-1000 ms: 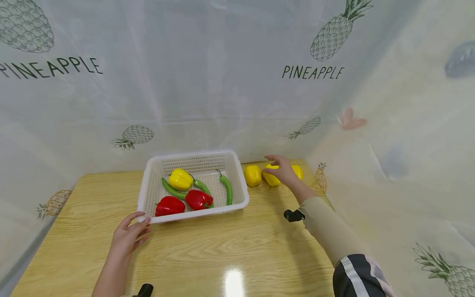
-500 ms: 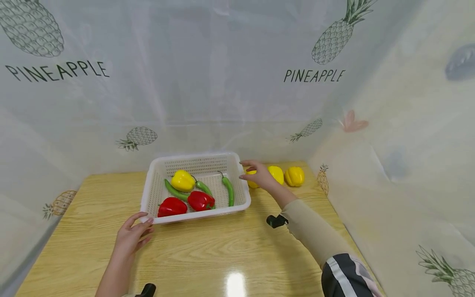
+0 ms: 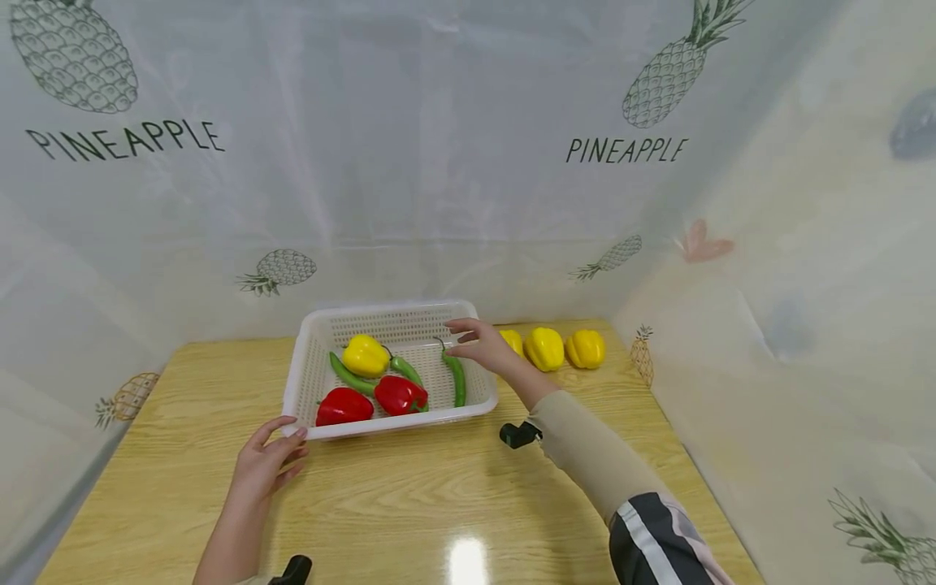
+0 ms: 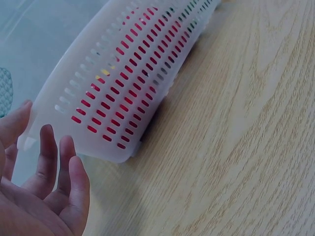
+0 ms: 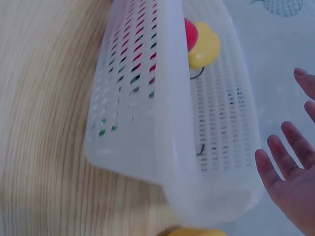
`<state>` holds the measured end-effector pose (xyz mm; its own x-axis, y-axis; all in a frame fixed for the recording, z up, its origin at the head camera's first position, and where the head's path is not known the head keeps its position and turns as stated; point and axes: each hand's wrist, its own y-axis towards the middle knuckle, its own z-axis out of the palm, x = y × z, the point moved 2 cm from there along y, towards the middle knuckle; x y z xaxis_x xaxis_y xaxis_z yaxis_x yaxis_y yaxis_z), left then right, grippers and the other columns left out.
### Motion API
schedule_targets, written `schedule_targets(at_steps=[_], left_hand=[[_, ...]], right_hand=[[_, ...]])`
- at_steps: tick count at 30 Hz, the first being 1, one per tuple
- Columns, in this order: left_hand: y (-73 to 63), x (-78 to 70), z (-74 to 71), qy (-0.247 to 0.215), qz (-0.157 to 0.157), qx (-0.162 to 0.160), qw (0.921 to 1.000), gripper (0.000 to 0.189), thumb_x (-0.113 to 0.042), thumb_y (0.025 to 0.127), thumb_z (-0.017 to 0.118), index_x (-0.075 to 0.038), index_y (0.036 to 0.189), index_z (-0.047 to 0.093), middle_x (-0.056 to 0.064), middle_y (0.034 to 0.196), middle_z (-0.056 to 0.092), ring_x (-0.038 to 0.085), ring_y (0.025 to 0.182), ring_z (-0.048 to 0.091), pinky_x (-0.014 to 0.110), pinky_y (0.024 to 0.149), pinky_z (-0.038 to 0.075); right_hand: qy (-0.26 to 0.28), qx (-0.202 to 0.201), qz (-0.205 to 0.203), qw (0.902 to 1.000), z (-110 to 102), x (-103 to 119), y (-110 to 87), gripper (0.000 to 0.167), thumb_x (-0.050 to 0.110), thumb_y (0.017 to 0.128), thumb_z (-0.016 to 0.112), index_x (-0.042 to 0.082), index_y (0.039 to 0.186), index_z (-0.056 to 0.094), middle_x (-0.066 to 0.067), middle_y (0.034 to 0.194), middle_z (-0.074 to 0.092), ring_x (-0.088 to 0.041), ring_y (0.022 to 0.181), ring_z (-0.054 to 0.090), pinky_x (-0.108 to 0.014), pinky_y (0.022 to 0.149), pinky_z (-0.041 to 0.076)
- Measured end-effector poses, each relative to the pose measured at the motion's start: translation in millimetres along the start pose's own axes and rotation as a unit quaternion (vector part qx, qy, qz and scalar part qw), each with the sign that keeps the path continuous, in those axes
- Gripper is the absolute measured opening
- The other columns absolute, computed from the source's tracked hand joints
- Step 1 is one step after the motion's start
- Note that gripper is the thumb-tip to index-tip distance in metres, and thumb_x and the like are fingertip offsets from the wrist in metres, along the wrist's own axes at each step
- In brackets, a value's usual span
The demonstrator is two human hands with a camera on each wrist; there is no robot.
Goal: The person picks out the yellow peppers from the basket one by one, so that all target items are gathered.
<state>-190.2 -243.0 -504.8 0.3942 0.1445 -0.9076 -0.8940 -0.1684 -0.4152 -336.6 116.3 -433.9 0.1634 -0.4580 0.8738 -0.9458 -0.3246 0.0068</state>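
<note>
A white plastic basket (image 3: pixel 398 422) holds a yellow bell pepper (image 3: pixel 366 356), two red bell peppers (image 3: pixel 344 406) and three long green chili peppers (image 3: pixel 458 380). At its near left corner my left hand (image 3: pixel 259 467) pinches the rim between thumb and index finger; the other fingers (image 4: pixel 78 187) stay off the wall in the left wrist view. My right hand (image 3: pixel 483 345) hovers over the right end of the basket, fingers spread and holding nothing, close to the upper end of the rightmost chili. In the right wrist view its fingers (image 5: pixel 283 157) are apart from the basket.
Three yellow bell peppers (image 3: pixel 544 349) line up right of the basket, the nearest partly covered by my right hand. Behind the wooden table (image 3: pixel 409 496) hangs a pineapple-print curtain (image 3: pixel 409 162), which also borders the right side.
My right hand has moved left, from above the yellow bell peppers on the table to above the basket's right end. My left hand stays on the basket corner. The view has shifted slightly.
</note>
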Motion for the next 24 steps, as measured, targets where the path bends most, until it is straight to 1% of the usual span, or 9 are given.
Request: schedule_targets(at_steps=[2, 4, 7, 11, 14, 17, 20, 24], left_hand=[[-0.1, 0.0, 0.2, -0.002, 0.002, -0.001, 1.0, 0.031, -0.027, 0.091, 0.072, -0.026, 0.117, 0.056, -0.011, 0.074, 0.069, 0.009, 0.076, 0.067, 0.029, 0.074, 0.056], [-0.3, 0.4, 0.2, -0.005, 0.002, -0.001, 1.0, 0.031, -0.026, 0.091, 0.072, -0.025, 0.117, 0.056, -0.011, 0.074, 0.069, 0.009, 0.076, 0.067, 0.029, 0.073, 0.056], [-0.4, 0.6, 0.4, -0.01, 0.0, -0.002, 0.9999, 0.03, -0.026, 0.09, 0.073, -0.026, 0.116, 0.057, -0.01, 0.074, 0.069, 0.009, 0.076, 0.067, 0.028, 0.072, 0.056], [-0.2, 0.9, 0.6, -0.012, -0.001, 0.001, 0.9999, 0.027, -0.026, 0.09, 0.072, -0.028, 0.113, 0.058, -0.011, 0.075, 0.069, 0.009, 0.076, 0.067, 0.028, 0.072, 0.056], [0.5, 1.3, 0.5, -0.01, 0.001, 0.002, 0.9999, 0.026, -0.026, 0.091, 0.072, -0.029, 0.112, 0.058, -0.011, 0.076, 0.069, 0.009, 0.076, 0.067, 0.028, 0.072, 0.056], [1.0, 1.4, 0.1, -0.011, 0.002, -0.001, 0.9999, 0.025, -0.025, 0.09, 0.073, -0.03, 0.11, 0.059, -0.011, 0.075, 0.069, 0.01, 0.077, 0.067, 0.029, 0.072, 0.056], [1.3, 1.4, -0.3, -0.011, 0.001, -0.002, 0.9999, 0.023, -0.026, 0.09, 0.073, -0.031, 0.109, 0.059, -0.011, 0.075, 0.069, 0.011, 0.078, 0.068, 0.029, 0.072, 0.057], [0.7, 0.9, -0.3, -0.011, 0.0, -0.001, 0.9999, 0.022, -0.026, 0.09, 0.073, -0.032, 0.107, 0.06, -0.011, 0.075, 0.069, 0.01, 0.077, 0.067, 0.029, 0.073, 0.057]], right_hand=[[0.001, 0.005, 0.006, 1.0, 4, 3, 2.4, 0.048, 0.014, 0.087, 0.075, 0.011, 0.133, 0.059, -0.01, 0.129, 0.058, -0.033, 0.117, 0.055, -0.04, 0.092, 0.05], [0.005, 0.013, 0.008, 0.9999, 8, 6, 5.2, 0.048, 0.014, 0.088, 0.075, 0.01, 0.133, 0.059, -0.012, 0.129, 0.058, -0.034, 0.117, 0.054, -0.039, 0.093, 0.05], [0.011, 0.024, 0.008, 0.9996, 14, 7, 10.5, 0.048, 0.014, 0.088, 0.075, 0.01, 0.133, 0.059, -0.014, 0.13, 0.057, -0.033, 0.115, 0.056, -0.037, 0.091, 0.051], [0.004, 0.036, 0.008, 0.9993, 21, 6, 18.4, 0.048, 0.015, 0.088, 0.075, 0.013, 0.133, 0.059, -0.014, 0.131, 0.057, -0.027, 0.11, 0.058, -0.034, 0.089, 0.051], [0.003, 0.042, 0.016, 0.999, 27, 8, 23.0, 0.047, 0.016, 0.088, 0.075, 0.014, 0.133, 0.06, -0.013, 0.129, 0.058, -0.025, 0.11, 0.058, -0.034, 0.09, 0.051], [0.005, 0.048, 0.026, 0.9985, 33, 11, 27.6, 0.048, 0.017, 0.088, 0.074, 0.014, 0.133, 0.059, -0.012, 0.129, 0.059, -0.027, 0.113, 0.056, -0.035, 0.092, 0.05], [0.005, 0.055, 0.032, 0.998, 39, 12, 33.1, 0.049, 0.019, 0.088, 0.075, 0.014, 0.133, 0.059, -0.011, 0.128, 0.06, -0.027, 0.114, 0.056, -0.034, 0.09, 0.051], [-0.002, 0.062, 0.037, 0.9974, 47, 14, 39.4, 0.049, 0.021, 0.086, 0.076, 0.015, 0.133, 0.06, -0.008, 0.124, 0.062, -0.024, 0.111, 0.057, -0.037, 0.088, 0.051]])
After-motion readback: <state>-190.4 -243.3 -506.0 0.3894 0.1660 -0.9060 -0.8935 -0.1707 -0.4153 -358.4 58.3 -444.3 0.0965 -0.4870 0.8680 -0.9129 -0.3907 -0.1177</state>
